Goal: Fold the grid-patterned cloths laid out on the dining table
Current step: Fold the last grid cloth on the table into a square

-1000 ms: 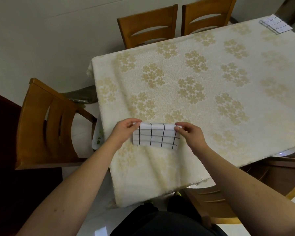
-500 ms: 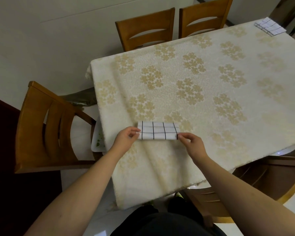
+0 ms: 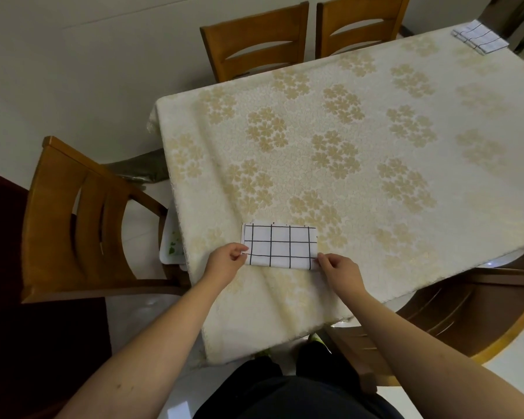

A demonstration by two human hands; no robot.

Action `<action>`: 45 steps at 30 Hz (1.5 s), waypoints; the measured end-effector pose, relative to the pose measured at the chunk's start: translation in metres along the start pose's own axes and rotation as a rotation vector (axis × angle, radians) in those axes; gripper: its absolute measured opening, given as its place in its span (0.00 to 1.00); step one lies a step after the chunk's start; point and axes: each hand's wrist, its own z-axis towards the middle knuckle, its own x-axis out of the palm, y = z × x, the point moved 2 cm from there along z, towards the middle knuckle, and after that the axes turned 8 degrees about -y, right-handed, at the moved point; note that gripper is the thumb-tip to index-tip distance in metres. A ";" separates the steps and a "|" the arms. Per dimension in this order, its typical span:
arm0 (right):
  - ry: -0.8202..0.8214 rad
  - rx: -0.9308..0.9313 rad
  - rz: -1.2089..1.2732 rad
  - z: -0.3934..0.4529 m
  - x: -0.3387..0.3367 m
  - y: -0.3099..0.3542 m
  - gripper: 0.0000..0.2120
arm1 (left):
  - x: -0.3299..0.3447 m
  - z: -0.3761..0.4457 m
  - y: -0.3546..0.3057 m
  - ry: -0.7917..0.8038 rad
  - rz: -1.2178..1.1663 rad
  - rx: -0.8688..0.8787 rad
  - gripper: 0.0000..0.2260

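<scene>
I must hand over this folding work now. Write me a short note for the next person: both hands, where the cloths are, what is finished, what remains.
Left hand: pinches the near left corner of the grid cloth.
Right hand: pinches its near right corner.
The cloth lies flat as a folded rectangle near the table's front edge, on the flowered tablecloth.
A second grid cloth lies at the far right corner of the table, apparently already folded.
Done: the near cloth is folded down to a strip.
Left: probably one more fold, side to side, then set it aside, perhaps with the far one. No other cloths are in view.
</scene>
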 end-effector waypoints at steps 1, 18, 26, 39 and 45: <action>-0.001 -0.005 -0.001 0.001 0.001 0.000 0.14 | 0.000 0.000 0.000 -0.003 -0.004 0.004 0.09; -0.208 -0.670 -0.364 0.006 0.036 0.023 0.20 | 0.030 -0.015 -0.016 -0.173 0.545 0.697 0.19; 0.004 -0.646 -0.467 0.027 0.077 0.025 0.25 | 0.060 0.010 -0.024 0.035 0.846 0.632 0.28; -0.012 -0.483 -0.725 0.035 0.057 -0.010 0.30 | 0.047 0.020 -0.001 -0.014 0.958 0.584 0.27; 0.011 -0.445 -0.570 0.033 0.052 0.000 0.31 | 0.045 0.021 -0.005 0.052 0.918 0.544 0.27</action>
